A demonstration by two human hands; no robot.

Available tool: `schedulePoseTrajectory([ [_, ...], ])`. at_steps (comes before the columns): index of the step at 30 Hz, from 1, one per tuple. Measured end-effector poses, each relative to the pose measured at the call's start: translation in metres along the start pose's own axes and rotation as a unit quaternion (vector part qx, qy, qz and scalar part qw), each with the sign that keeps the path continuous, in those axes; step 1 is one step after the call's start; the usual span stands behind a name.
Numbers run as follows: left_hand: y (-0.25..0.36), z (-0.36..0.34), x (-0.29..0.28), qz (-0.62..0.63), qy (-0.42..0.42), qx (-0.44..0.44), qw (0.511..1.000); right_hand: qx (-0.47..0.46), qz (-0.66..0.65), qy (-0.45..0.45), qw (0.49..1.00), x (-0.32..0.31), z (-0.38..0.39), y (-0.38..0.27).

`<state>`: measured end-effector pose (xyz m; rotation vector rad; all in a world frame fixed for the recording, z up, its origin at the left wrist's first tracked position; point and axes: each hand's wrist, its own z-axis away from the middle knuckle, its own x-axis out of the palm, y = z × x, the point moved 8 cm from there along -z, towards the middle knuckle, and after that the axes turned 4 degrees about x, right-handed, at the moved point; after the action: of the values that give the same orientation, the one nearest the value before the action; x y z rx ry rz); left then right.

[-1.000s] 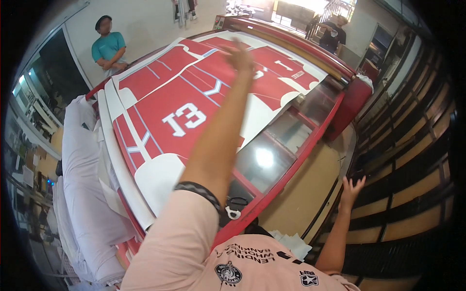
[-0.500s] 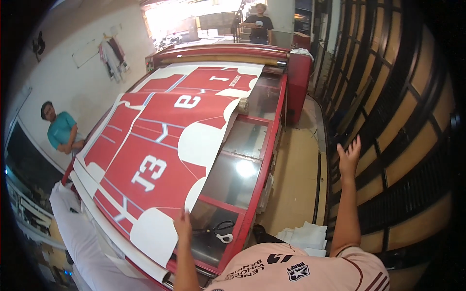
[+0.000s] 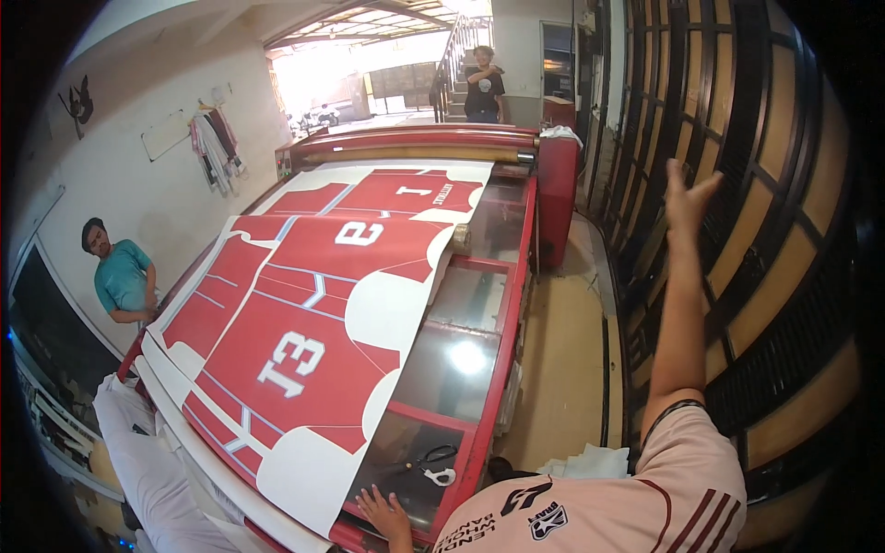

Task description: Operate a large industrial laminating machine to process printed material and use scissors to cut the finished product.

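Note:
My left hand [image 3: 383, 516] rests with fingers spread at the near right edge of the machine table, beside the corner of a printed sheet. The sheet [image 3: 304, 472] is white with red jersey panels, white numerals and blue-grey stripes. Scissors [image 3: 437, 455] with a dark handle lie just beyond that hand on the dark glass panel, with a small white object [image 3: 441, 476] against them. Out to the right, my right hand [image 3: 690, 201] is raised in the air, fingers apart and holding nothing.
The red machine's roller [image 3: 424, 156] spans the far end. A person in a teal shirt [image 3: 123, 276] stands at the left side, another in a black shirt [image 3: 483, 92] beyond the roller. White cloth [image 3: 147, 452] hangs near left. A slatted wall [image 3: 756, 221] runs along the right.
My left hand has come down and back onto the table edge. My right arm has risen and reached farther forward. The far person now holds an arm across the chest. The view has tilted up.

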<state>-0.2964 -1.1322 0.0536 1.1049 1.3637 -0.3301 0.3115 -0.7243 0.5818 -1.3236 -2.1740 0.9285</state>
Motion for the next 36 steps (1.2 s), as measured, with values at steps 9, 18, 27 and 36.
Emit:
schedulePoseTrajectory([
  [9, 0.001, -0.008, -0.001, -0.025, 0.033, 0.015, 0.999, 0.172, 0.047, 0.222, 0.959, -0.223, -0.150, 0.152],
  [18, 0.006, -0.004, -0.009, -0.004, 0.017, 0.003, 1.000, -0.115, 0.135, -0.208, 0.962, -0.054, 0.109, 0.055],
  [27, -0.006, -0.002, -0.001, 0.024, 0.037, 0.004, 0.999, -0.074, -0.042, -0.469, 0.879, 0.123, 0.190, -0.114],
  [36, -0.092, 0.026, 0.009, 0.724, 0.292, -0.376, 0.500, -0.287, -0.011, -0.386, 0.877, 0.192, 0.315, -0.106],
])
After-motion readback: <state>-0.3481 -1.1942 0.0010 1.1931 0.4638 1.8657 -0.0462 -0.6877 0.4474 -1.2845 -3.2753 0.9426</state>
